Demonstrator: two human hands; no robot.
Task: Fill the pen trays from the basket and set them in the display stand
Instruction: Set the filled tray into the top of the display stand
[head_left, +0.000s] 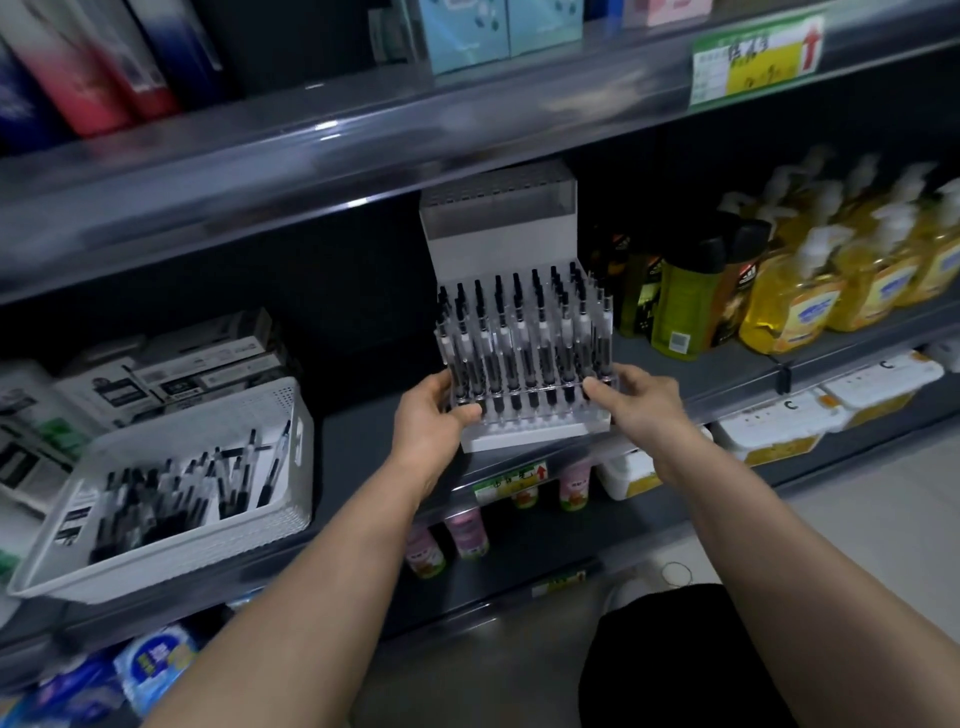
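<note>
At the lower corners of the pen tray (524, 353): left hand (431, 415) grips the 7 o'clock corner, thumb on the front face, fingers curled behind; right hand (641, 410) pinches the 5 o'clock corner the same way. Tray is clear and full of black pens standing in rows, caps up. It leans back slightly, its foot over the front step of the white display stand (498, 228); cannot tell if it is seated or just above.

Risks, as judged:
- Hold is low and the load is tall, so a forward tilt could slide pens out of their slots
- Foot missing the step: tray drops or rocks
- Stand's front sits near the shelf edge (363, 441); a hard push may shift or tip it
- Bottles (685, 301) stand close at 3 o'clock; a sideways swing could knock them

Basket (291, 415) at 8 o'clock holds loose pens, near the left forearm
</note>
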